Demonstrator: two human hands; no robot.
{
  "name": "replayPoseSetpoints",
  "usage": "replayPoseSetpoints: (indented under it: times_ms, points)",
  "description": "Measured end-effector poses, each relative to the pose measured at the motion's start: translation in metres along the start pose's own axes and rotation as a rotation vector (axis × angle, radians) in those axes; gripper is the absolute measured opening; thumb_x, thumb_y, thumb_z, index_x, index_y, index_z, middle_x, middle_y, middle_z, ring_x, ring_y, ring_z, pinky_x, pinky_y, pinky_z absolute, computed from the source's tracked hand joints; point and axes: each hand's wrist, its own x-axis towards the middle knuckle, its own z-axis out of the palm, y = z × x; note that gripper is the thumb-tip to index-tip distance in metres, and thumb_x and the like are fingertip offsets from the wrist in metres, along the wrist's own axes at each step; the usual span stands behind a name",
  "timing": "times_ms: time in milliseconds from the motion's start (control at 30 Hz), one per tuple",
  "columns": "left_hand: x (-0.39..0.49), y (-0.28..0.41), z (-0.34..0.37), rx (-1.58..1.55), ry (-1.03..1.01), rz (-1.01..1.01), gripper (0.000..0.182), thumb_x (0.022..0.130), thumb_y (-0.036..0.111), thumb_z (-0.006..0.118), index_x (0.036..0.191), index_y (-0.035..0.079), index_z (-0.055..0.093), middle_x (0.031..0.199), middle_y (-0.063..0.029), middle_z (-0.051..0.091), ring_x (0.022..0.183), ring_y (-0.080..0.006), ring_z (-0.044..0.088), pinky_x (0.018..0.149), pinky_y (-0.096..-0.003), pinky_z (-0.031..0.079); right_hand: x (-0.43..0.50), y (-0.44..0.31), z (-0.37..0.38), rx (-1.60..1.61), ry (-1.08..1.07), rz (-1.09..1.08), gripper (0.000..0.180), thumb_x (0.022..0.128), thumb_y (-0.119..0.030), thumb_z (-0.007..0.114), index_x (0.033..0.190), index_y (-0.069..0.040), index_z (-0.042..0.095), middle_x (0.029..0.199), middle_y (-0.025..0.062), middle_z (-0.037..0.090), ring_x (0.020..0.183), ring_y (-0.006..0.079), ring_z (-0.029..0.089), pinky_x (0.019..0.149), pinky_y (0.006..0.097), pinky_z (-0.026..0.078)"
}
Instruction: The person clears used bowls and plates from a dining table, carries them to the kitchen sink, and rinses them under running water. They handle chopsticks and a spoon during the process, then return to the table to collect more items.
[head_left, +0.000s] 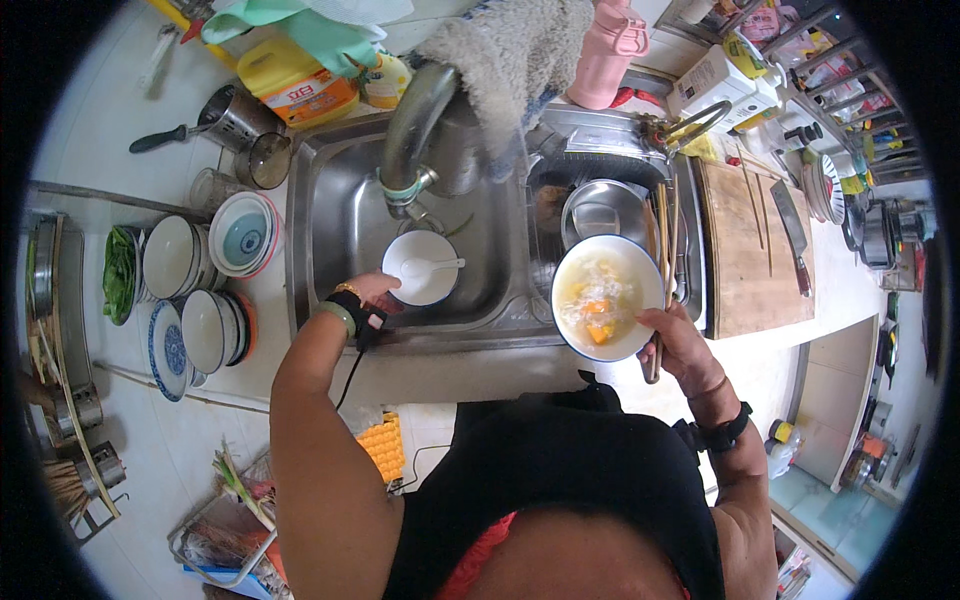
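Observation:
Over the left sink basin (337, 202), my left hand (373, 291) grips the rim of a white bowl (405, 292). A white spoon (427, 266) lies inside that bowl. My right hand (679, 341) holds a second, blue-rimmed bowl (574, 337) by its right side, above the front of the right basin. Pale liquid with rice-like grains and orange chunks (598, 330) fills it. Pinched in the same hand is a bundle of chopsticks (670, 255), pointing away from me. A metal bowl (600, 199) sits in the right basin, partly covered by the blue-rimmed bowl.
The faucet (412, 142) arches over the left basin, with a shaggy cloth (517, 60) beside it. Stacked bowls (176, 255) stand on the left. At right, a cleaver (789, 217) lies on a wooden cutting board (742, 255). A pink bottle (606, 60) stands behind the sink.

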Motion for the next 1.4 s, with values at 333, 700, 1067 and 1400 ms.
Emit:
replayPoseSetpoints:
  times_ms: [333, 700, 1067, 1400]
  points:
    - [-0.009, 0.009, 0.000, 0.162, 0.156, 0.061, 0.064, 0.084, 0.039, 0.064, 0.128, 0.004, 0.035, 0.113, -0.0152, 0.056, 0.090, -0.0279, 0.062, 0.071, -0.0390, 0.054, 0.009, 0.003, 0.034, -0.102, -0.046, 0.056, 0.025, 0.088, -0.009, 0.049, 0.107, 0.006, 0.051, 0.068, 0.0050, 0.058, 0.041, 0.0054, 0.049, 0.039, 0.0179, 0.044]
    - [-0.161, 0.007, 0.149, 0.041, -0.044, 0.785, 0.062, 0.094, 0.034, 0.049, 0.141, 0.004, 0.024, 0.134, -0.0167, 0.041, 0.121, -0.0254, 0.044, 0.095, -0.0358, 0.043, 0.023, 0.021, 0.049, -0.118, -0.193, 0.078, 0.025, 0.087, -0.007, 0.052, 0.107, 0.006, 0.049, 0.067, 0.0074, 0.059, 0.040, 0.0094, 0.052, 0.036, 0.0213, 0.046]
    - [-0.169, -0.031, 0.255, -0.732, -0.282, 0.764, 0.069, 0.086, 0.046, 0.054, 0.134, 0.002, 0.033, 0.129, -0.0127, 0.047, 0.116, -0.0247, 0.051, 0.094, -0.0436, 0.046, 0.035, 0.012, 0.052, -0.421, -0.392, 0.171, 0.023, 0.087, -0.016, 0.060, 0.100, 0.002, 0.053, 0.057, 0.0018, 0.053, 0.039, 0.0081, 0.049, 0.035, 0.0217, 0.043]
    - [-0.210, -0.027, 0.282, -0.904, 0.059, 0.897, 0.056, 0.088, 0.033, 0.048, 0.131, -0.001, 0.037, 0.127, -0.0161, 0.049, 0.114, -0.0284, 0.053, 0.090, -0.0463, 0.049, 0.033, -0.025, 0.060, -0.595, -0.618, -0.001, 0.050, 0.087, -0.048, 0.058, 0.096, 0.001, 0.053, 0.059, 0.0001, 0.051, 0.038, 0.0048, 0.042, 0.035, 0.0182, 0.035]
